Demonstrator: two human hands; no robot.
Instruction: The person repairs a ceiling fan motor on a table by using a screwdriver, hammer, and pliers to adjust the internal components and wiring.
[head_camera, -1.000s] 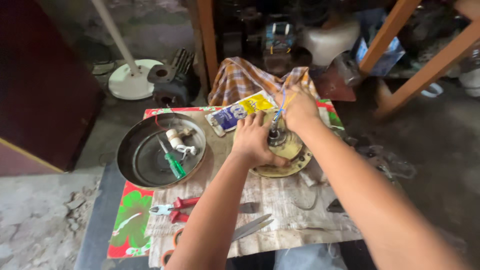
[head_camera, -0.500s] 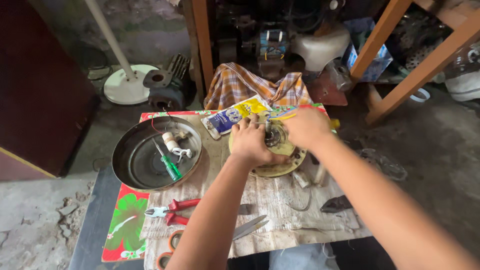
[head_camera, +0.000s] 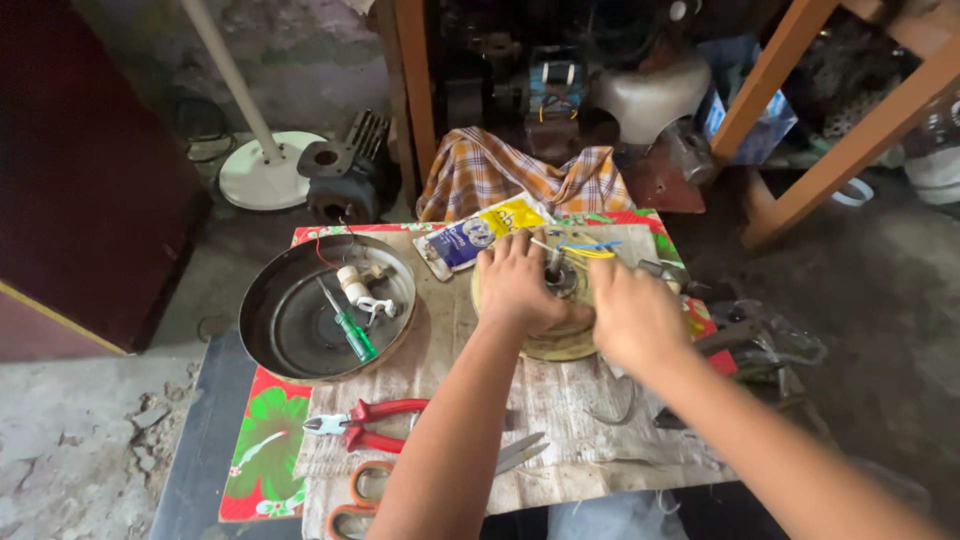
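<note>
With both hands on motor (head_camera: 560, 300) at bench (head_camera: 560, 420) centre: left hand (head_camera: 520, 285) grip closed on housing, right hand (head_camera: 630, 315) grip closed on rim; pan (head_camera: 275, 320) alongside, left.

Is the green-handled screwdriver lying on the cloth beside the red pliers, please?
No, the green-handled screwdriver lies inside the round metal pan, apart from the red pliers.

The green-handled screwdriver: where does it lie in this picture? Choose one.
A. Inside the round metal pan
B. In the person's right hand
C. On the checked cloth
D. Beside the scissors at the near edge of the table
A: the green-handled screwdriver lies inside the round metal pan at the left of the table, next to a small white part, well apart from both hands, which rest on the round metal assembly.
</note>
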